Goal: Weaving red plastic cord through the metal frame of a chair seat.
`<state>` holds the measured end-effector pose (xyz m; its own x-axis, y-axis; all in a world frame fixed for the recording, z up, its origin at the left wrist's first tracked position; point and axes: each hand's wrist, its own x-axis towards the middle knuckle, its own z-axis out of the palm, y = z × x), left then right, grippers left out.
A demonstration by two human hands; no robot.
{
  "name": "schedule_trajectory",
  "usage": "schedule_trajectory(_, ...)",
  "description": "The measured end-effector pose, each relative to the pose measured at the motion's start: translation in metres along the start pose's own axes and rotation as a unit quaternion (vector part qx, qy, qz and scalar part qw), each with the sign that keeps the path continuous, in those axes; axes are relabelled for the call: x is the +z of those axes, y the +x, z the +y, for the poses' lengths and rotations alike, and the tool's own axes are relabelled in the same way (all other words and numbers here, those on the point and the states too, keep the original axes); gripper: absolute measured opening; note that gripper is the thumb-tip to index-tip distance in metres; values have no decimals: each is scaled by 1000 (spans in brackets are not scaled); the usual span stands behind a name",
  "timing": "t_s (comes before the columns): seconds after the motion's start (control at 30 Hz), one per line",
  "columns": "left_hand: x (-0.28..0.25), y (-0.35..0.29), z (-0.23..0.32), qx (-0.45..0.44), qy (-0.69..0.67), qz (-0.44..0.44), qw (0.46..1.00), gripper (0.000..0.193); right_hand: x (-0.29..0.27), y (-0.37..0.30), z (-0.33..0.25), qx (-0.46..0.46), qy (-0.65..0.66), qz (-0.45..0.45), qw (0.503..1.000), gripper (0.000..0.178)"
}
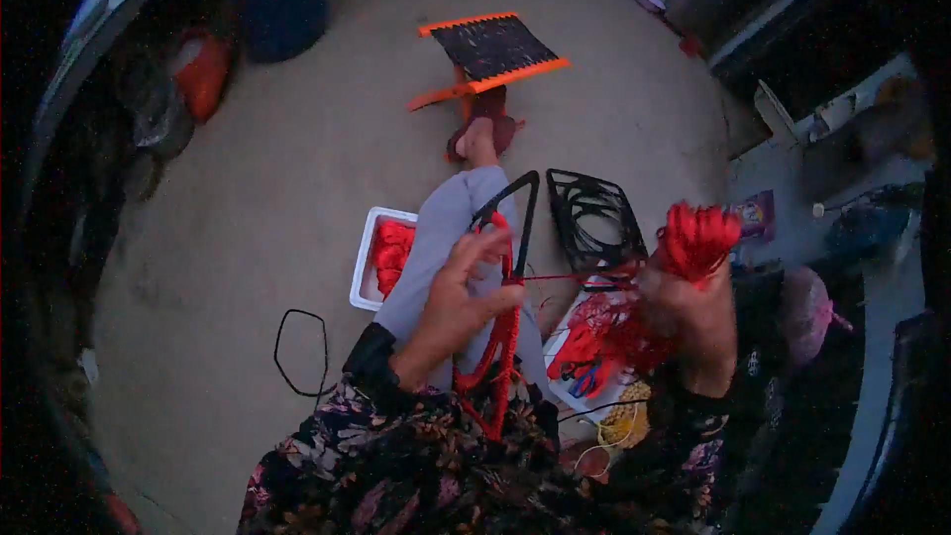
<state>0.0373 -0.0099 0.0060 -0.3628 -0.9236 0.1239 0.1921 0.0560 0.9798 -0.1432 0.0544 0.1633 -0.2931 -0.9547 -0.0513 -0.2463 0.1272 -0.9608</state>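
My left hand [461,287] is closed around a black frame [532,218] with rounded corners, held above my lap. Red cord [507,342] covers part of that frame's side and hangs down toward my lap. To the right, my right hand [693,302], smeared by motion, grips a thick bundle of red cord [698,238]. A taut red strand [565,276] runs from the frame across to the right hand. Loose red strands dangle beneath the right hand over a white tray [557,342] holding red cord and a blue-handled tool.
More black frames [594,213] lie stacked beyond the right tray. Left of my leg sits another white tray [361,282] of red cord. An orange folding stool [495,45] with a black seat stands ahead by my foot. A thin black loop [300,352] and a blue bin [282,5] are leftward.
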Motion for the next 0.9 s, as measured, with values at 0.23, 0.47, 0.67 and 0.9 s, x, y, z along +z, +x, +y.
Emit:
schedule_trajectory(0.23,8,30,10,48,74,-12,996,10,-35,33,4,-57,-149,68,985,20)
schedule_trajectory(0.47,-15,26,0,-214,-102,107,966,17,-19,7,126,-304,-343,-65,886,38)
schedule_trajectory(0.67,-29,10,-16,-236,4,84,968,15,62,17,174,-119,-406,-260,868,46)
schedule_trajectory(0.9,-28,11,-16,-242,20,-10,970,17,94,52,199,-172,-242,-173,939,56)
